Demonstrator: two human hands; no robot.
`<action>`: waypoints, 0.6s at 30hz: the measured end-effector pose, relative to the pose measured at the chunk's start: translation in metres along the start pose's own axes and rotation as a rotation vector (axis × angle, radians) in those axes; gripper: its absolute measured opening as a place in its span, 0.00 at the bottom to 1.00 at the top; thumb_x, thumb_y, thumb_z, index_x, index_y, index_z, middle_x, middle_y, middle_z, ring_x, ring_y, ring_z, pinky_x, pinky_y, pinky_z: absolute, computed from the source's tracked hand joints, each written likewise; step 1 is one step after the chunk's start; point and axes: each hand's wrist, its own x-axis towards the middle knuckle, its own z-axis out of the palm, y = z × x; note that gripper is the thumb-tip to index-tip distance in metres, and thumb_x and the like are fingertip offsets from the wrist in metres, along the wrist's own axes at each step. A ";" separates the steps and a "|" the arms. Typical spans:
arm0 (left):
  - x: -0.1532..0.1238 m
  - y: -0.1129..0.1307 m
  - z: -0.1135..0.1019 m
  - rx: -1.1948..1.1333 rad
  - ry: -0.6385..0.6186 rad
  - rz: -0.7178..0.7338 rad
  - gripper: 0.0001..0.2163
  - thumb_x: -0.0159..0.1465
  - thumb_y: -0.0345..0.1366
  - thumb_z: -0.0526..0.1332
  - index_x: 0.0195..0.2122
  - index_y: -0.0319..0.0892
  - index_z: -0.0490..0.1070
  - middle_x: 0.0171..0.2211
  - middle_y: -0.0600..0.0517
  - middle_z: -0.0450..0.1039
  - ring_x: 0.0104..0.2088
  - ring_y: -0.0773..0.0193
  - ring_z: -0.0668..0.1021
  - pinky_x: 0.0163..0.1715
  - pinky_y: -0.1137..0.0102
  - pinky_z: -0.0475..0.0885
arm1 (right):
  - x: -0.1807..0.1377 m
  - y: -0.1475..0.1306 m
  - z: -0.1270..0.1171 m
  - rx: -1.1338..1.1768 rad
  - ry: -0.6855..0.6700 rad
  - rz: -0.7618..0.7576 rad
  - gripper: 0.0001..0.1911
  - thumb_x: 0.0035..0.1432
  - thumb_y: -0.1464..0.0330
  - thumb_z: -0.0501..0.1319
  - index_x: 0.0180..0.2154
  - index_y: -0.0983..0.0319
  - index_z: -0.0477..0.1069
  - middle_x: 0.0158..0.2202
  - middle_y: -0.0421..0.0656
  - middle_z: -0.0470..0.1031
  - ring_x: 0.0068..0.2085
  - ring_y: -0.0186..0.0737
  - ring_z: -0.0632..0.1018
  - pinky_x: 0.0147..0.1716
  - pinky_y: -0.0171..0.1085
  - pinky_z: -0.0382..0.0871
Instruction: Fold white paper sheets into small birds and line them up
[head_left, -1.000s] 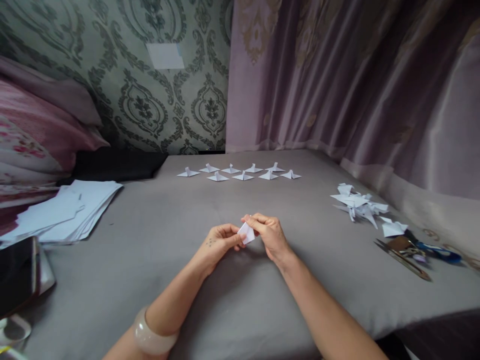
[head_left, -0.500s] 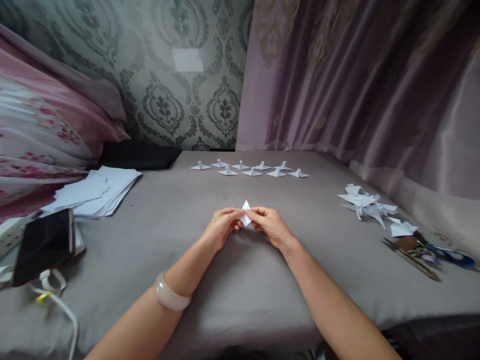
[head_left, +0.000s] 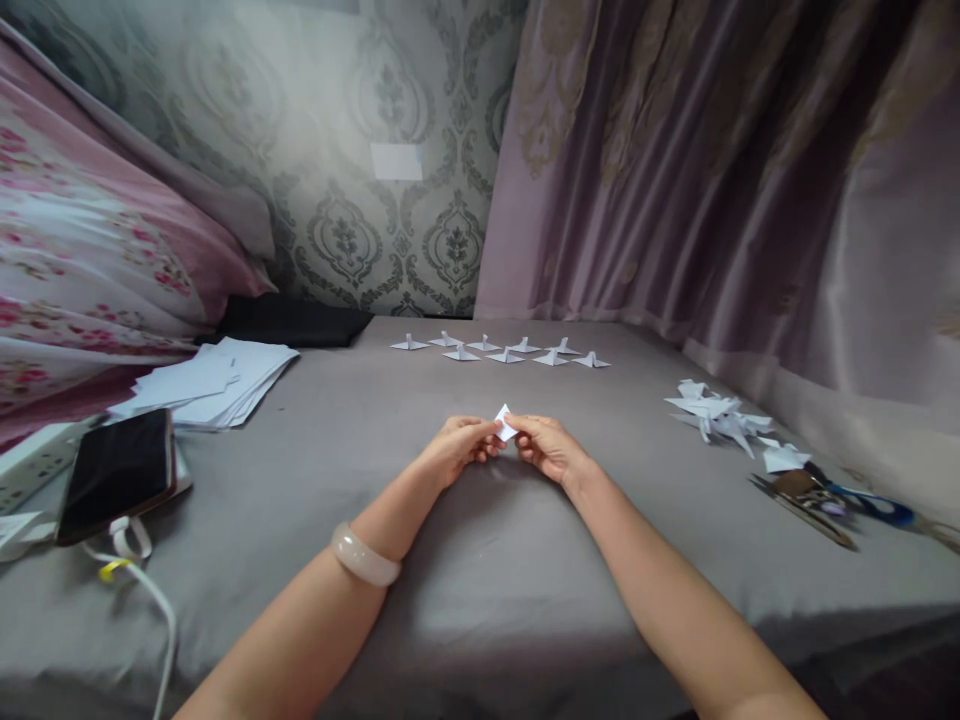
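Note:
Between my two hands is a small folded piece of white paper [head_left: 505, 424], roughly diamond-shaped and tilted, its upper tip pointing up. My left hand [head_left: 463, 441] pinches its left edge between thumb and fingers. On the other side, my right hand [head_left: 550, 446] grips the right edge, thumb on the front face. Fingers behind the paper are partly hidden. Beyond the hands, several small folded paper figures [head_left: 507, 356] stand in two rows on the grey cloth [head_left: 360, 400], each with an upright part and flat pointed sides.
At left lie a stack of white paper [head_left: 247, 375], a black phone [head_left: 120, 470], a power strip [head_left: 41, 460] and a white cable [head_left: 166, 610]. To the right are a pile of folded paper figures [head_left: 716, 412], tweezers [head_left: 802, 512] and blue-handled scissors [head_left: 877, 508].
The view has shifted slightly. The folded paper has turned from upright to a tilt, and both hands stay closed on it.

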 end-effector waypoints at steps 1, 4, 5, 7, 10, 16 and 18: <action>0.000 0.000 0.001 0.003 0.002 -0.004 0.12 0.49 0.39 0.69 0.26 0.34 0.73 0.22 0.49 0.74 0.20 0.71 0.72 0.19 0.76 0.61 | 0.000 0.000 0.000 -0.002 -0.003 0.005 0.11 0.44 0.66 0.69 0.25 0.67 0.71 0.18 0.36 0.67 0.17 0.22 0.61 0.12 0.23 0.50; 0.001 0.001 0.001 0.000 0.017 -0.033 0.09 0.52 0.36 0.66 0.26 0.34 0.73 0.20 0.49 0.73 0.18 0.71 0.71 0.18 0.76 0.60 | 0.001 0.001 -0.002 -0.004 -0.019 0.021 0.11 0.48 0.65 0.68 0.26 0.67 0.71 0.19 0.37 0.68 0.16 0.22 0.62 0.11 0.23 0.51; 0.001 0.001 0.001 -0.003 0.025 -0.044 0.08 0.53 0.35 0.65 0.26 0.34 0.73 0.19 0.50 0.72 0.18 0.71 0.71 0.18 0.76 0.60 | 0.002 0.001 -0.003 -0.003 -0.028 0.028 0.11 0.48 0.64 0.67 0.26 0.66 0.71 0.19 0.38 0.69 0.16 0.22 0.62 0.10 0.23 0.51; 0.002 0.003 0.000 -0.006 0.044 -0.061 0.07 0.54 0.34 0.63 0.26 0.34 0.72 0.19 0.51 0.71 0.17 0.72 0.71 0.19 0.76 0.61 | 0.002 0.001 -0.004 0.002 -0.053 0.044 0.11 0.49 0.65 0.67 0.28 0.66 0.71 0.21 0.39 0.70 0.17 0.22 0.63 0.10 0.23 0.53; 0.004 0.003 -0.002 0.001 0.057 -0.077 0.06 0.55 0.33 0.62 0.26 0.33 0.72 0.19 0.51 0.71 0.18 0.72 0.71 0.19 0.77 0.62 | 0.003 0.001 -0.006 0.007 -0.104 0.071 0.09 0.50 0.67 0.67 0.30 0.67 0.73 0.23 0.40 0.71 0.17 0.21 0.63 0.11 0.21 0.55; 0.002 0.002 -0.002 0.038 0.041 -0.050 0.09 0.55 0.37 0.65 0.27 0.34 0.72 0.21 0.50 0.72 0.18 0.73 0.70 0.19 0.77 0.62 | 0.003 0.003 -0.008 -0.015 -0.138 0.053 0.08 0.46 0.73 0.69 0.31 0.69 0.74 0.24 0.39 0.71 0.17 0.19 0.61 0.12 0.20 0.55; 0.000 0.002 -0.001 0.058 0.021 -0.023 0.11 0.54 0.39 0.66 0.28 0.33 0.72 0.21 0.50 0.72 0.19 0.74 0.69 0.19 0.77 0.62 | 0.004 0.003 -0.009 -0.025 -0.121 0.032 0.09 0.46 0.72 0.69 0.31 0.69 0.74 0.24 0.39 0.71 0.17 0.19 0.61 0.12 0.20 0.54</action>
